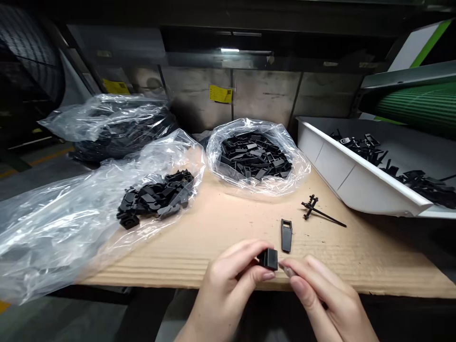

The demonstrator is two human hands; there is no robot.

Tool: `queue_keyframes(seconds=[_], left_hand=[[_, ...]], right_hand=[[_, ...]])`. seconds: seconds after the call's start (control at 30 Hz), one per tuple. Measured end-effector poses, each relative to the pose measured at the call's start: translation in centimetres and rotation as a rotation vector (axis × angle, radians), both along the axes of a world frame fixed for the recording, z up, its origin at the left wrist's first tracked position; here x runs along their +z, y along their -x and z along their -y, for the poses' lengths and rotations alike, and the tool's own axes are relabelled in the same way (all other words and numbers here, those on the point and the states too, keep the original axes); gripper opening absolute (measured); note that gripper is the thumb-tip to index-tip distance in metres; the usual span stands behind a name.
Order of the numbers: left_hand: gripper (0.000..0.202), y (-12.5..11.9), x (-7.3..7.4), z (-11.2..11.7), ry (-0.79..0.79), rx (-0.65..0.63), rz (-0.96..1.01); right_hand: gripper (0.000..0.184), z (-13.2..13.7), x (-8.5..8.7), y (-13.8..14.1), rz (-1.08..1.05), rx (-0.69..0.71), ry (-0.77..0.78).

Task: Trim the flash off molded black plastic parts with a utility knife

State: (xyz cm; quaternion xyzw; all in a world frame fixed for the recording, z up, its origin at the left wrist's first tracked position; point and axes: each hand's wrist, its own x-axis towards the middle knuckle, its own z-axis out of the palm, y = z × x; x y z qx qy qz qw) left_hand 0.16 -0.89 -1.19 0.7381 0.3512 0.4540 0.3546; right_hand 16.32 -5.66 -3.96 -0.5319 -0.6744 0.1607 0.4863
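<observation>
My left hand (235, 275) pinches a small black block-shaped plastic part (270, 259) between thumb and fingers, just over the front of the cardboard-topped table. Close beside it, my right hand (320, 289) is closed in a pinch, its fingertips almost at the part's right side. A tiny pale bit shows at those fingertips, too small to name. Just beyond the hands lies a flat black plastic piece (286, 236) with a square opening at its far end. Farther right is a black branched plastic sprue (313, 209) with a long thin stem.
A clear bag (160, 156) on the left spills black parts (153, 199). An open bag of flat black pieces (254, 156) stands at the back middle. At right, a white bin (342, 175) holds more black parts. Another full bag (117, 123) sits back left.
</observation>
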Motion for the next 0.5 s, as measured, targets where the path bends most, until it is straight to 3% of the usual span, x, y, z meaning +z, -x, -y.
queue_keyframes(seconds=[0.1,0.23,0.4,0.5], left_hand=[[0.03,-0.3,-1.4,0.4,0.011,0.017,0.083],[0.034,-0.3,-1.8,0.2,-0.048,-0.01,0.083],[0.037,0.0,-1.9,0.0,-0.073,-0.02,0.081],[0.038,0.0,-1.9,0.0,-0.065,-0.046,0.081]], right_hand=[[0.017,-0.6,0.2,-0.1,0.119,0.08,-0.031],[0.014,-1.1,0.7,-0.4,0.238,0.146,-0.084],[0.013,-1.2,0.7,-0.6,0.291,0.123,-0.099],[0.014,-1.3,0.5,-1.3,0.281,0.029,-0.075]])
